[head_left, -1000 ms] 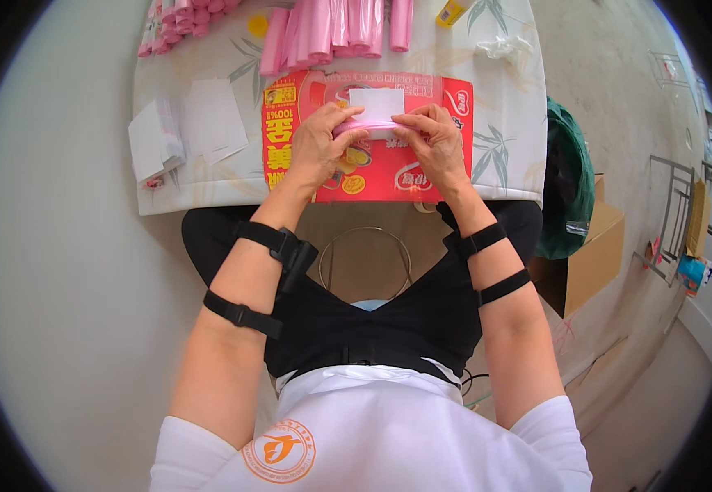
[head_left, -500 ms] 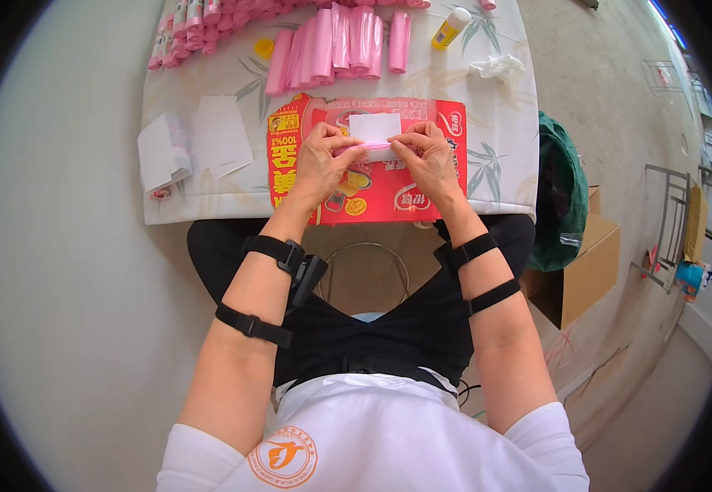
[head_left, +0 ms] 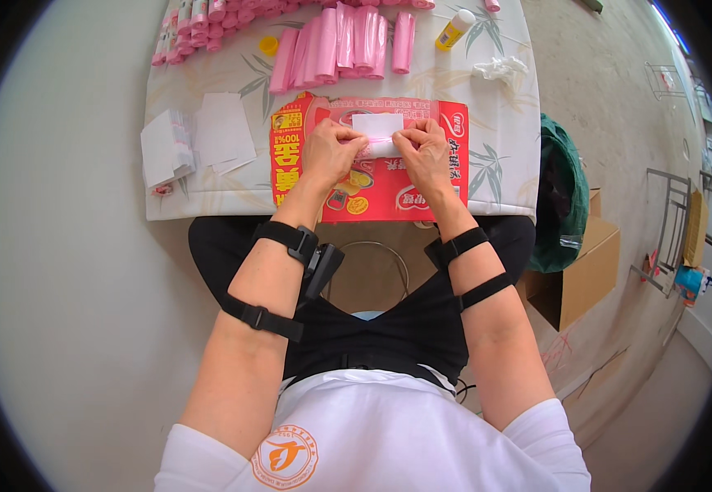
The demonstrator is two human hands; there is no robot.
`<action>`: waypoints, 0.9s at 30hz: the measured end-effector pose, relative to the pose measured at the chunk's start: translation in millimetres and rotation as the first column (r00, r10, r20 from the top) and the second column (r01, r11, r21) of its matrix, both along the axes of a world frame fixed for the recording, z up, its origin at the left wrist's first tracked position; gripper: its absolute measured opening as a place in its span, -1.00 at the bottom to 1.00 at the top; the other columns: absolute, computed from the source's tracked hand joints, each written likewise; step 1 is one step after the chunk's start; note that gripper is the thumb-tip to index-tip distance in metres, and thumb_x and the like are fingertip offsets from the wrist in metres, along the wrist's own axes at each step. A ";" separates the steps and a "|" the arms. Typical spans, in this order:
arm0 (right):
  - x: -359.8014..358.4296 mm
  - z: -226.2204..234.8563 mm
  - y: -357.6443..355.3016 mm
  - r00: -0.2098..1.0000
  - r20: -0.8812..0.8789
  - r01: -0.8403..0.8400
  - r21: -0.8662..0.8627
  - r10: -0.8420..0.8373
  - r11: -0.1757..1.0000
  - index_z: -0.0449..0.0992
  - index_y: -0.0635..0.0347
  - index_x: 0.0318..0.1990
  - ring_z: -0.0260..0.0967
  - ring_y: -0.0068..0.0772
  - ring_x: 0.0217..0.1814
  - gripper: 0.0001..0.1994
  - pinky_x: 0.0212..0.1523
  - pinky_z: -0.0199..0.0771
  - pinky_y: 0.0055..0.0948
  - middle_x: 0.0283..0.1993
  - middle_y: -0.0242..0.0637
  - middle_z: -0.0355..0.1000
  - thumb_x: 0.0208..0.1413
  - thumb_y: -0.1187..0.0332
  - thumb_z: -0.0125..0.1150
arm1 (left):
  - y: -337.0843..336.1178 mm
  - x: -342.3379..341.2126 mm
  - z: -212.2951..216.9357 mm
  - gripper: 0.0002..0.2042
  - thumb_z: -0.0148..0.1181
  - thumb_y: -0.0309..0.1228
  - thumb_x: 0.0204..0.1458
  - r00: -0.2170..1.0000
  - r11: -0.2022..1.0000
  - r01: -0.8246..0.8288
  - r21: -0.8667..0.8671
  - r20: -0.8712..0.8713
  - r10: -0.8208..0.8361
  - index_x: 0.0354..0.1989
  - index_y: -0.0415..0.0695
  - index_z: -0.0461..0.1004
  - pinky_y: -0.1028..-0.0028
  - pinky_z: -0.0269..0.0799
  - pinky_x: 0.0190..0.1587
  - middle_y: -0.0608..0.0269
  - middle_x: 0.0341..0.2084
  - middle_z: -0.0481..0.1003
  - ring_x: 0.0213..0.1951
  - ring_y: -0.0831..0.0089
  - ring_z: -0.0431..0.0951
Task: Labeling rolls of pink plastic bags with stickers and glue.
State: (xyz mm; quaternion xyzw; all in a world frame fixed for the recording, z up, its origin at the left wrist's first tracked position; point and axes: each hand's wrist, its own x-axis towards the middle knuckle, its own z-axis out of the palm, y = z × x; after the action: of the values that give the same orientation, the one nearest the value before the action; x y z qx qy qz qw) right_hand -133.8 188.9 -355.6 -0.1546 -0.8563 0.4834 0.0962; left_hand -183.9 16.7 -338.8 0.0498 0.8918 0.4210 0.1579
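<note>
Between my two hands lies a small pink roll with a white paper label [head_left: 378, 124] partly wrapped round it; the label's flat part extends away from me. My left hand [head_left: 333, 153] pinches the left end, and my right hand [head_left: 424, 156] pinches the right end. Beneath them is a flat piece of red and yellow printed cardboard [head_left: 393, 211]. Fingers cover both ends of the roll. Farther back, several pink plastic rolls [head_left: 326, 45] lie side by side, with a yellow glue stick [head_left: 454, 31] to their right and its yellow cap [head_left: 269, 45] to their left.
White paper sheets [head_left: 223, 123] and a stack of labels [head_left: 166, 152] lie at the table's left. Crumpled white tissue [head_left: 501, 70] rests at the right. More labelled pink rolls [head_left: 200, 25] are piled at the back. A green bag [head_left: 559, 197] and cardboard box [head_left: 590, 262] stand right of the table.
The label's near edge has come up over the pink roll, so white paper now covers what showed pink. Both hands have shifted slightly, still pinching the ends.
</note>
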 end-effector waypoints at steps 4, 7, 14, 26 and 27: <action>-1.4 1.3 -1.6 0.999 0.021 0.033 0.066 -0.034 0.997 0.62 0.24 -0.53 0.34 -0.23 -0.22 -0.87 -0.17 0.32 -0.25 -0.37 -0.28 0.39 -0.12 0.36 0.26 | 7.4 -7.7 3.7 -0.74 0.40 -0.24 -0.16 0.977 0.996 -0.068 -0.060 0.200 0.079 -0.33 -0.11 0.66 0.42 0.45 -0.27 0.20 -0.40 0.57 -0.36 0.40 0.57; 0.0 0.4 -4.1 0.998 0.044 0.041 0.088 -0.045 0.995 0.61 0.20 -0.39 0.33 -0.20 -0.12 -0.83 -0.08 0.30 -0.22 -0.25 -0.27 0.40 -0.14 0.32 0.33 | 9.7 -13.1 8.3 -0.73 0.42 -0.24 -0.18 0.965 0.994 -0.032 -0.104 0.257 0.058 -0.31 -0.08 0.67 0.42 0.46 -0.28 0.21 -0.44 0.60 -0.39 0.41 0.58; 23.0 42.0 -8.9 0.834 -0.234 -0.210 0.703 0.500 0.679 0.49 0.21 -0.12 0.29 -0.17 0.03 -0.62 0.07 0.32 -0.24 -0.08 -0.27 0.34 -0.18 0.35 0.30 | 6.1 -24.7 18.0 -0.74 0.42 -0.23 -0.18 0.947 0.976 0.038 -0.214 0.320 0.034 -0.32 -0.08 0.67 0.44 0.46 -0.28 0.21 -0.44 0.62 -0.37 0.44 0.59; 3.4 20.4 -22.4 0.806 0.106 -0.290 0.928 0.582 0.232 0.45 0.50 -0.19 0.30 -0.12 -0.07 -0.68 0.08 0.34 -0.25 -0.14 0.01 0.35 -0.07 0.39 0.06 | -4.8 -9.8 6.5 -0.75 0.37 -0.30 -0.10 0.988 0.986 0.036 -0.161 0.154 -0.011 -0.21 -0.07 0.63 0.47 0.46 -0.25 0.22 -0.40 0.61 -0.37 0.48 0.58; 0.4 19.9 -20.0 0.809 0.102 -0.281 0.932 0.578 0.229 0.45 0.50 -0.19 0.30 -0.12 -0.07 -0.68 0.08 0.34 -0.25 -0.14 0.01 0.35 -0.07 0.39 0.06 | -8.2 9.0 5.2 -0.72 0.31 -0.31 -0.03 0.983 0.984 -0.176 0.014 -0.048 0.177 -0.14 -0.09 0.58 0.44 0.46 -0.25 0.22 -0.38 0.58 -0.36 0.45 0.56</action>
State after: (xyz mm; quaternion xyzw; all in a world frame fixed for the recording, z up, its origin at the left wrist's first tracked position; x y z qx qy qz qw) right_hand -133.4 168.9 -335.7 0.2370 -0.9597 -0.0546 0.1405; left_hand -174.8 8.5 -333.6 -0.0184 0.8944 0.4361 0.0978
